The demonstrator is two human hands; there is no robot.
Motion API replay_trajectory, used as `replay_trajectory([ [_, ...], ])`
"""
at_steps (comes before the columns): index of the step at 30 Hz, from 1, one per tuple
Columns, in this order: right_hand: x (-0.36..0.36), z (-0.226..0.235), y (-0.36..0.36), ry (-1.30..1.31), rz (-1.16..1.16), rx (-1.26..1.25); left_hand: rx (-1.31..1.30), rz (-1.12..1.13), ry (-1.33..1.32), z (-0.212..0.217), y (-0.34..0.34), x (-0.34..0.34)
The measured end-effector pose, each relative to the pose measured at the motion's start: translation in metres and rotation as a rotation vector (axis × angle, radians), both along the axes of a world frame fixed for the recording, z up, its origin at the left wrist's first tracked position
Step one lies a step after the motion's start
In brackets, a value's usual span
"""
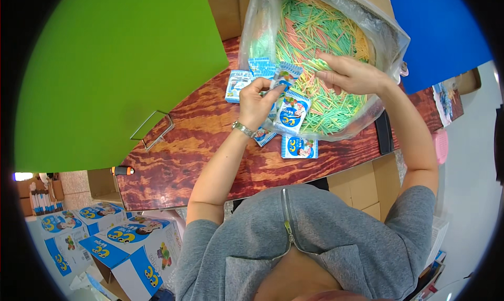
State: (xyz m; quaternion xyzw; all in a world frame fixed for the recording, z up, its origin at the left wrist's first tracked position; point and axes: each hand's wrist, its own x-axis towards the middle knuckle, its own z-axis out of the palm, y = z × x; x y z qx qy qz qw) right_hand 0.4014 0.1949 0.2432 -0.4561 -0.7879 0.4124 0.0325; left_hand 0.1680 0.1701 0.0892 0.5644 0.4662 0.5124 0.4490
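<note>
A large box lined with a clear plastic bag (386, 30) stands on the table, filled with thin candy sticks (331, 114) in green, yellow and pink. My left hand (257, 105), a metal watch on its wrist, pinches a small blue-and-white packet (287, 72) at the bag's near left edge. Over the sticks, my right hand (350, 74) holds a small bunch of pale green and yellow sticks between thumb and fingers, close to that packet. More blue-and-white packets (292, 114) lie around and below my left hand, one of them (300, 147) flat on the table.
The reddish wood-patterned table (173, 169) carries a wire handle (152, 130) and an orange-and-black cutter (122, 170). A green panel (115, 75) rises at left, a blue panel (441, 33) at right. Printed cartons (134, 248) stand lower left. A dark strap-like object (384, 134) lies near the bag.
</note>
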Motion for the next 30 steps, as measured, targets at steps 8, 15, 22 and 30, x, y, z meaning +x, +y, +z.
replay_trajectory([
  [8,-0.036,0.031,0.003,-0.376,0.236,0.500,0.233,0.169,0.211,0.000,-0.005,0.003],
  [15,-0.055,0.031,0.003,-0.557,0.220,0.445,0.303,0.221,0.228,0.000,-0.006,0.000],
  [22,-0.068,0.032,0.024,-0.735,0.533,0.462,0.472,0.241,0.337,0.014,-0.013,0.003],
  [30,-0.104,0.051,0.025,-1.040,0.585,0.281,0.577,0.273,0.346,0.014,-0.012,0.009],
])
